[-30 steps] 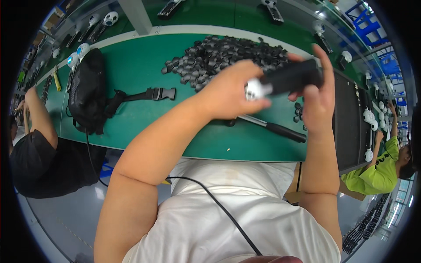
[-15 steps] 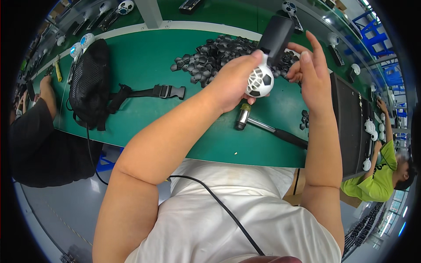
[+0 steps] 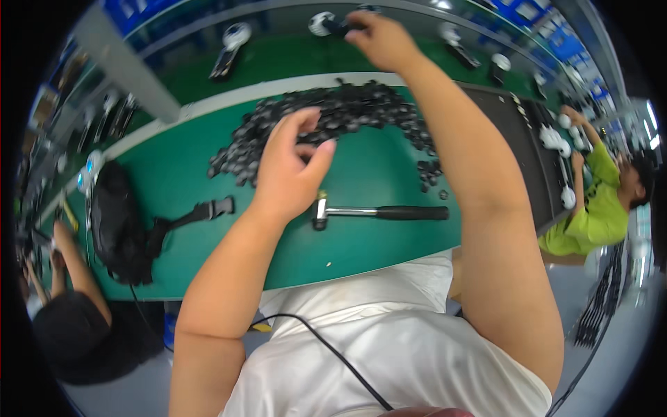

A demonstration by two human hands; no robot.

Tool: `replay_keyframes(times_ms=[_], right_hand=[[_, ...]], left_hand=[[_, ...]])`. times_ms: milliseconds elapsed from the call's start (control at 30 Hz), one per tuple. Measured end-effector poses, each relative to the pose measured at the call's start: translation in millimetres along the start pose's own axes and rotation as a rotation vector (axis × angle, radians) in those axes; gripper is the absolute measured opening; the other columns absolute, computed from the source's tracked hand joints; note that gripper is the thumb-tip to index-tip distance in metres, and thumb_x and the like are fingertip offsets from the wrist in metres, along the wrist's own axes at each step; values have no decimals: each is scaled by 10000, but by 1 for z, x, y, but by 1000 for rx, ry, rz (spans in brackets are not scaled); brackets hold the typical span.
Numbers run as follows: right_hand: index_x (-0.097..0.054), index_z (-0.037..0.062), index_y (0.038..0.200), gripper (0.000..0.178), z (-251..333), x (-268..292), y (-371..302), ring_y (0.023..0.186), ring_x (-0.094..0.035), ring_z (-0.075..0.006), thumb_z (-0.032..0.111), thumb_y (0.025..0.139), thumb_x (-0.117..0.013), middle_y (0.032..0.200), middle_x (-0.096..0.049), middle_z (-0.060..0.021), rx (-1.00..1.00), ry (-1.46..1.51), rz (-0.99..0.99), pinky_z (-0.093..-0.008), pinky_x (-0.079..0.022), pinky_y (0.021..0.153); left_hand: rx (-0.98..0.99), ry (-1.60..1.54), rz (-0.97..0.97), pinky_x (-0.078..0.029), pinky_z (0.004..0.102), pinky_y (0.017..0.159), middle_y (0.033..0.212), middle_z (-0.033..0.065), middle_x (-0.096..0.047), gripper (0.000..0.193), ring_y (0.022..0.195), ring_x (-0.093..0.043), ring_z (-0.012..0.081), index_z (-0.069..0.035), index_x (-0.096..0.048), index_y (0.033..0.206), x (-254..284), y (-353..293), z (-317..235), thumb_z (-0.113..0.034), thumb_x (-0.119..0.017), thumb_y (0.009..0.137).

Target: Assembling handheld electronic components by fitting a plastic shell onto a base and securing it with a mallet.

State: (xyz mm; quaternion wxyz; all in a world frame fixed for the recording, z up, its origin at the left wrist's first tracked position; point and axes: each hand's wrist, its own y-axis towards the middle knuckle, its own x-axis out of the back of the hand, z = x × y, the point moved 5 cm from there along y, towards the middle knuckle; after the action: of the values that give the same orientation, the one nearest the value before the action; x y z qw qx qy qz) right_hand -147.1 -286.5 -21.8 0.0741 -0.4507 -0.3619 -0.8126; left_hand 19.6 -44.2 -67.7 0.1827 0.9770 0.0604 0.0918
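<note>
My left hand (image 3: 290,163) hovers over the near edge of a pile of small black pentagonal pieces (image 3: 326,111), its fingers curved and apart with nothing in them. Beyond the table, my right hand (image 3: 383,40) reaches to the green far surface (image 3: 285,59). Its fingers close on the black handle end of a handheld device with a football-patterned head (image 3: 322,24); the grip is slightly blurred. A small mallet (image 3: 389,213) with a metal head and black handle lies on the green table (image 3: 264,257), just right of my left wrist.
Similar ball-headed devices (image 3: 237,35) lie along the far surface. At left sits a black mesh bag (image 3: 119,222) with a buckled strap. A dark tray (image 3: 497,121) stands at right, near a person in a lime shirt (image 3: 601,201). Another person in black (image 3: 73,333) works at left.
The ball-headed device has gone from my left hand, which is now open and further left. My right hand has moved far forward and closed on such a device. The view has shifted.
</note>
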Motion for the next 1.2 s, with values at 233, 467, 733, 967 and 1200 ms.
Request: replay_keyframes(times_ms=[233,467,733,967,1200], right_hand=[[-630,57,1380,504,-191,112,-107,1287,-611,-355,264,927,-708,1422,-638,-134,-249,-503,-195,-422,-492,1090],[-571,-7,1425,687,-339,281,-303,1255,-614,-423,472,943,-671,1366,-648,-244,-988,-735,-345,-474,-497,1057],[-688,-1,1285,711,-377,306,-302,1206,-646,-387,603,910,-675,1308,-681,-229,-971,-753,38,-455,-505,1034],[-742,-40,1149,764,-430,312,-284,1035,-697,-343,675,891,-670,1124,-740,-200,-939,-470,652,-439,-523,963],[-735,-63,1173,791,-396,290,-258,1009,-696,-350,646,823,-717,1163,-737,-186,-1101,-381,760,-442,-538,933]], left_hand=[[67,115,188,-537,289,816,1121,106,-687,239,960,-633,212,4,-687,1127,-11,-11,-3,-42,-688,892],[108,130,248,-519,298,822,1071,104,-685,216,931,-624,211,6,-685,1081,-18,-16,6,-18,-675,866],[1,142,474,-525,305,744,1044,136,-661,266,858,-622,218,13,-679,1076,-27,-31,6,-104,-707,838],[158,-125,319,-516,299,727,1028,144,-642,350,861,-618,219,22,-664,1105,-17,-35,38,-203,-729,845],[190,-69,287,-509,288,735,1026,142,-627,399,875,-613,213,30,-648,1133,-10,-39,51,-237,-732,850]])
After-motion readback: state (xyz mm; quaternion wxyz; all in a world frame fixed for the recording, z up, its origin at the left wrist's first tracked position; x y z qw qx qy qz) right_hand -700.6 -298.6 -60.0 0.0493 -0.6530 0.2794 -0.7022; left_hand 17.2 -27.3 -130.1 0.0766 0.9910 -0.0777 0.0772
